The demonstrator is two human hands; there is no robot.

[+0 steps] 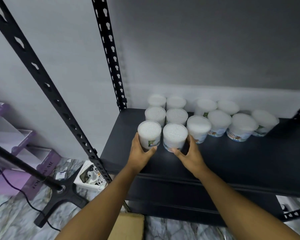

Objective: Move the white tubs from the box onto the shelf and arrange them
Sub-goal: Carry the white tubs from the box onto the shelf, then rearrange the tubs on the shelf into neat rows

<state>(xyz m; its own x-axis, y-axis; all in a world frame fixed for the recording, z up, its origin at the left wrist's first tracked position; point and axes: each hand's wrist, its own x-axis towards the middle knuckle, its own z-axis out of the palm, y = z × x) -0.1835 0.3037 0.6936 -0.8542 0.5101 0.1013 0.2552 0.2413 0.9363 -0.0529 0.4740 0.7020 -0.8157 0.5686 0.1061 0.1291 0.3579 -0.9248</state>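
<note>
Several white tubs with clear lids stand on the black shelf (232, 156), grouped at its back left. My left hand (140, 153) grips the front-left tub (149, 134) from its left side and front. My right hand (189, 155) is wrapped around the tub next to it (175, 136), fingers on its right side and front. Both tubs stand upright on the shelf, in front of two earlier rows (176, 116). More tubs (242, 126) stand to the right in a looser line. A corner of the cardboard box (128, 226) shows at the bottom, between my forearms.
Black perforated uprights (111, 54) frame the shelf's left side, against a grey wall. On the marbled floor to the left are a black stand with its base (62, 194), purple and white boxes (24, 153) and a small white box of items (90, 175). Bare shelf surface lies front and right.
</note>
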